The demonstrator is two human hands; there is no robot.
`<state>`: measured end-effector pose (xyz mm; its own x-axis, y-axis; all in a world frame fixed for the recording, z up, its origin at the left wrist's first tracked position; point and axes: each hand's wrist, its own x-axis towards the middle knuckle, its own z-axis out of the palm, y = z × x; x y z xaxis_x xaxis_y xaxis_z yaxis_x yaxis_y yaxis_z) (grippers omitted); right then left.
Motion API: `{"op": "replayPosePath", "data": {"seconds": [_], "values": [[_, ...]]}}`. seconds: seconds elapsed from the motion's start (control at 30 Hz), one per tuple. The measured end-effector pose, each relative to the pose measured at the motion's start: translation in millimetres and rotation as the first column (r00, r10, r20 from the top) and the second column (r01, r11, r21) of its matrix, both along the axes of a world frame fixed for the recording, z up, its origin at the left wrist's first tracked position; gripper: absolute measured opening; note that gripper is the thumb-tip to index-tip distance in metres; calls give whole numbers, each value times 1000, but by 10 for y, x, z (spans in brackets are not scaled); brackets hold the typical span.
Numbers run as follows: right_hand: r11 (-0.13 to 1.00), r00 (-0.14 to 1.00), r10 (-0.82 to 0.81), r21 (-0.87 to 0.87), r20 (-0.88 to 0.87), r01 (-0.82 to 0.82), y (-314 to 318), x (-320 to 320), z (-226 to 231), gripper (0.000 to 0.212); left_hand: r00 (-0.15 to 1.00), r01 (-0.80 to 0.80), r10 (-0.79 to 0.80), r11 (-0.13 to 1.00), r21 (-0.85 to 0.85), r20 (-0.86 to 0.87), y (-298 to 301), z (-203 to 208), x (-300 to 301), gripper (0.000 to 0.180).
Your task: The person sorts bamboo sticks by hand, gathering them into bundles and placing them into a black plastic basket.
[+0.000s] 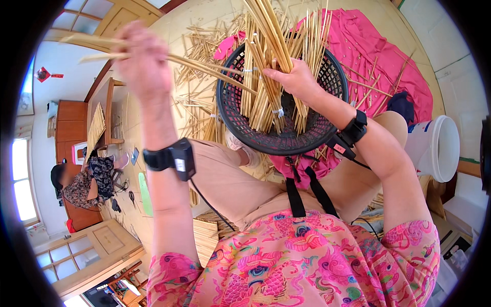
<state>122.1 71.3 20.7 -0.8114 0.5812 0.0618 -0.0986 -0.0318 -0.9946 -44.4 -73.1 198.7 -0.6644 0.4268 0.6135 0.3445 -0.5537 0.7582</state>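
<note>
My left hand (144, 61), smeared by motion, is raised at the left, closed round a few straw-coloured stalks (204, 68). Their right ends reach over a dark plastic mesh basket (228, 120) between my knees. Above this basket my right hand (297, 81) grips a thick bunch of stalks (269, 25), its thumb pressed along the side. Several stalk bundles (248, 100) stand in the basket, some bound with white ties. Where the lower end of the gripped bunch lies among them is hard to make out.
Loose stalks (200, 48) litter the floor on the left. Pink cloth (376, 48) spreads beyond the basket to the right, near a white bucket (444, 148). Another person (82, 181) sits at the far left, by a wooden table (110, 115). Dark cables run from my wrist bands.
</note>
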Motion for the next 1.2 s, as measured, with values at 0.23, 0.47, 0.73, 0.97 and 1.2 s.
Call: {"op": "replayPosePath", "data": {"seconds": [0.23,0.47,0.73,0.97,1.2], "values": [[996,999,12,85,43,-16,-9,45,102,28,930,313,-264,934,-175,254,307,-794,264,17],[998,999,-27,48,-17,27,-11,-6,-18,26,955,278,-210,882,-381,211,351,-1188,397,31],[998,999,-30,46,-25,32,-21,-21,-40,29,926,286,-175,904,-317,334,354,-1182,528,27],[998,1000,-20,62,-14,21,-22,-12,-15,29,916,298,-147,873,-386,374,324,-1048,464,19],[998,999,3,56,-38,-1,-22,-36,-78,28,959,220,-144,923,-317,246,354,-1113,475,13]]}}
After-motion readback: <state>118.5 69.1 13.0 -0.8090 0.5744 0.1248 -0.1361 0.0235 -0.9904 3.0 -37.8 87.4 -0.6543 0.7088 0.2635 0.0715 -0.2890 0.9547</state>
